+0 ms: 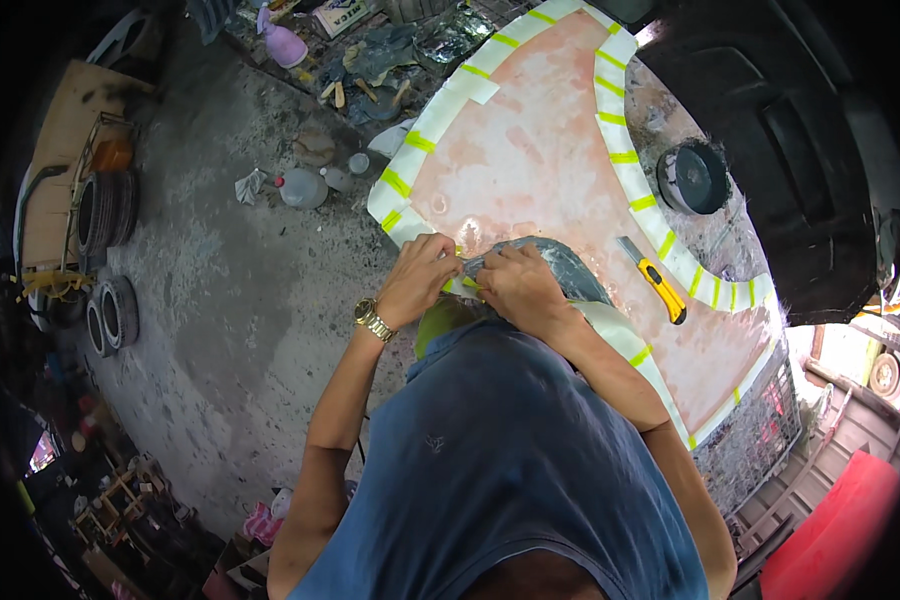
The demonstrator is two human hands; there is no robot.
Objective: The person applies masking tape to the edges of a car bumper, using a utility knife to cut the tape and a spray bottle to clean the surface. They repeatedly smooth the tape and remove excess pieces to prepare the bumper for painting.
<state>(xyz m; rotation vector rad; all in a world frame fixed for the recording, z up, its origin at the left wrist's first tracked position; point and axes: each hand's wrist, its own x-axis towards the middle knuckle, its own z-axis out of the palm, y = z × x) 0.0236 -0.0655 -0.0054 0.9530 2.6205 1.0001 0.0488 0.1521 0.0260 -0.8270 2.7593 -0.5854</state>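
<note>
A large pinkish-white panel (530,130) lies in front of me, its border lined with white masking paper (600,325) and short yellow-green tape strips (396,181). At its near edge my left hand (422,275), with a metal wristwatch (372,318), is closed in a pinch on the paper border. Close beside it, my right hand (520,287) is also closed on that border, fingers bent down. Bits of tape show between the fingertips; the exact grip is partly hidden. A dark grey curved area (567,265) borders the right hand. A yellow utility knife (655,282), blade extended, rests on the panel.
Right of the panel stands a round dark container (692,177). Beyond the panel's left side are a clear plastic jug (303,188) and a purple spray bottle (282,40). Tyres (118,310) lie on the stained concrete floor (220,300) at left. A large black panel (770,150) stands at right.
</note>
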